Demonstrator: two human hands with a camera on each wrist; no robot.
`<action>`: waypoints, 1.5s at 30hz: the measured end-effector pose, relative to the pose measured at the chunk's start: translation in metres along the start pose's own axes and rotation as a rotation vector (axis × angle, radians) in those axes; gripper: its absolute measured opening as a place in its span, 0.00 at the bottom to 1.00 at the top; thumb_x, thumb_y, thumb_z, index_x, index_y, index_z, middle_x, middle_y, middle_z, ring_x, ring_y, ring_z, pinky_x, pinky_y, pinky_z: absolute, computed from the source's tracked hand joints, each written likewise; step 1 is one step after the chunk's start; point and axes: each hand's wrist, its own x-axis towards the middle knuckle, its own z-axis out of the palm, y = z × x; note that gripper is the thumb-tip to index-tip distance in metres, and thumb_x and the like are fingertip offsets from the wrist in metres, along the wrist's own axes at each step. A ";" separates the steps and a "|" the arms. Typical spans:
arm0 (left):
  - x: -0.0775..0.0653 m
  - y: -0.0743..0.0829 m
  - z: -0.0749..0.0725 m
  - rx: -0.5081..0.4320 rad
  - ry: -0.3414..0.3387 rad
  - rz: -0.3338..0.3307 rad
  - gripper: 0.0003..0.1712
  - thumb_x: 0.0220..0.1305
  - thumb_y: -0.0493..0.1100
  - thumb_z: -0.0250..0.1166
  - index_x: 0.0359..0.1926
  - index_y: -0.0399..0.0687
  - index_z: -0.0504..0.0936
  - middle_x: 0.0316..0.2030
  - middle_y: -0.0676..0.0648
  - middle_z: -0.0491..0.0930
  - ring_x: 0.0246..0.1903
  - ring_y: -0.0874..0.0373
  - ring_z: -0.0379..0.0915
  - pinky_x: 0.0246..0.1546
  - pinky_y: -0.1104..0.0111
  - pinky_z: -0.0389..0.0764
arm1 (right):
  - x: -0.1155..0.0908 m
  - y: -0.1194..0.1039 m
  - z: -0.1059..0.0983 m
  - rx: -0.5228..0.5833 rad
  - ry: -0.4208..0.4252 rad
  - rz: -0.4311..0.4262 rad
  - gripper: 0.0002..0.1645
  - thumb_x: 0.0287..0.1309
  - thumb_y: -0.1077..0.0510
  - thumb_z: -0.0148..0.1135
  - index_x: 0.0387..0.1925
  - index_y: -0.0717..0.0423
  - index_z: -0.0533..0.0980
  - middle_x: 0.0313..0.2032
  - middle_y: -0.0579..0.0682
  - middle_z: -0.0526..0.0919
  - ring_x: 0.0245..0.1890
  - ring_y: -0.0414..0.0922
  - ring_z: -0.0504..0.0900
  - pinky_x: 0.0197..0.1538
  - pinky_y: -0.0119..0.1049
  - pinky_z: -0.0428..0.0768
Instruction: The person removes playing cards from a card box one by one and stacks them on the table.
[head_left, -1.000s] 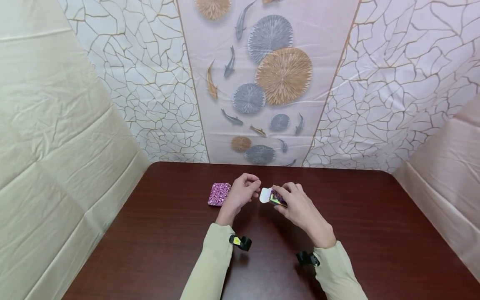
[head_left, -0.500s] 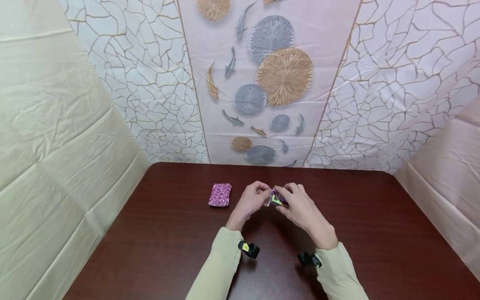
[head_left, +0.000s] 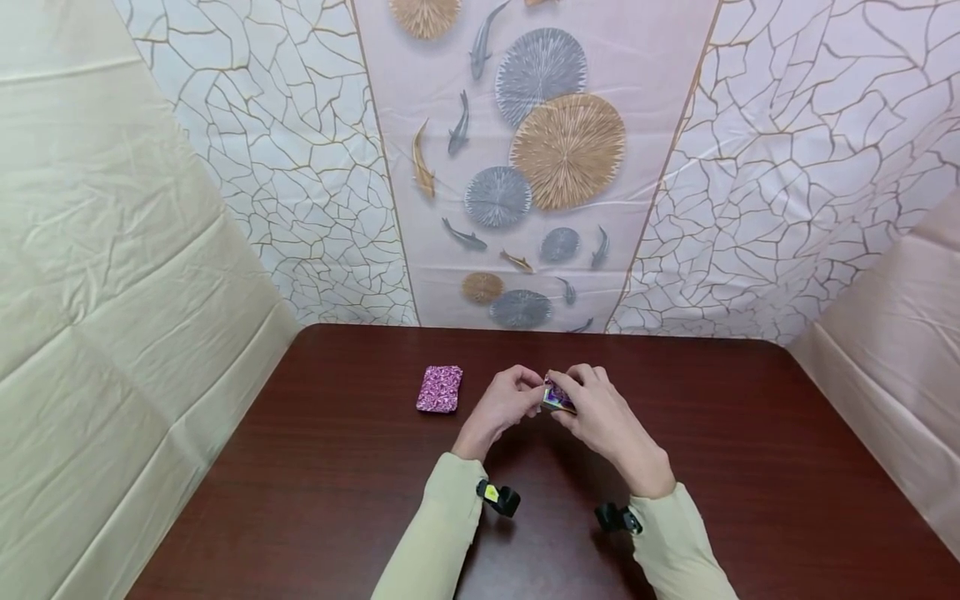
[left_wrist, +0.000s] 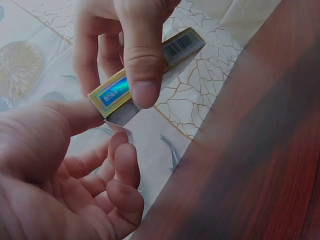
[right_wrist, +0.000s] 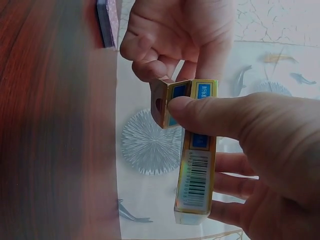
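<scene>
My right hand [head_left: 603,417] grips a small card box [right_wrist: 196,170] with gold edges, blue panels and a barcode, its thumb lying along one narrow side. The box is held above the table with its end flap [right_wrist: 171,102] folded outward. My left hand [head_left: 506,408] is at that flap end, its thumb and curled fingers pinching about the flap [left_wrist: 120,127]. The inside of the box is hidden. Left of both hands, a stack of playing cards [head_left: 440,389] with a purple-and-white patterned back lies on the table.
The dark red-brown wooden table [head_left: 315,500] spreads beneath the hands. A patterned cloth [head_left: 480,167] with fish and round leaf shapes hangs behind its far edge. Pale cloth panels [head_left: 90,292] flank the table on both sides.
My left hand has moved right, from beside the card stack to the box's flap end. The white flap, earlier sticking out to the left, is now mostly covered by the left fingers.
</scene>
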 end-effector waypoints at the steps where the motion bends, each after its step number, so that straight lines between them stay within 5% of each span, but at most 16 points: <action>1: 0.000 0.000 -0.001 0.002 -0.001 -0.005 0.08 0.63 0.41 0.63 0.42 0.44 0.77 0.20 0.51 0.76 0.19 0.61 0.71 0.14 0.74 0.63 | 0.000 -0.001 0.000 -0.002 -0.005 -0.001 0.33 0.45 0.59 0.78 0.56 0.57 0.78 0.45 0.59 0.78 0.44 0.57 0.73 0.44 0.50 0.78; 16: 0.000 0.001 -0.004 0.002 -0.005 -0.061 0.09 0.62 0.38 0.65 0.42 0.43 0.77 0.22 0.49 0.78 0.20 0.57 0.72 0.14 0.73 0.62 | 0.000 -0.004 0.001 -0.006 -0.017 -0.007 0.33 0.46 0.58 0.78 0.56 0.57 0.78 0.45 0.60 0.78 0.43 0.57 0.73 0.43 0.50 0.78; 45: -0.003 0.003 -0.012 -0.077 -0.007 -0.028 0.09 0.65 0.41 0.65 0.43 0.43 0.77 0.22 0.51 0.78 0.18 0.60 0.70 0.16 0.72 0.64 | 0.001 -0.002 0.003 0.000 -0.027 0.006 0.33 0.47 0.59 0.77 0.56 0.57 0.77 0.44 0.58 0.78 0.43 0.56 0.72 0.44 0.49 0.77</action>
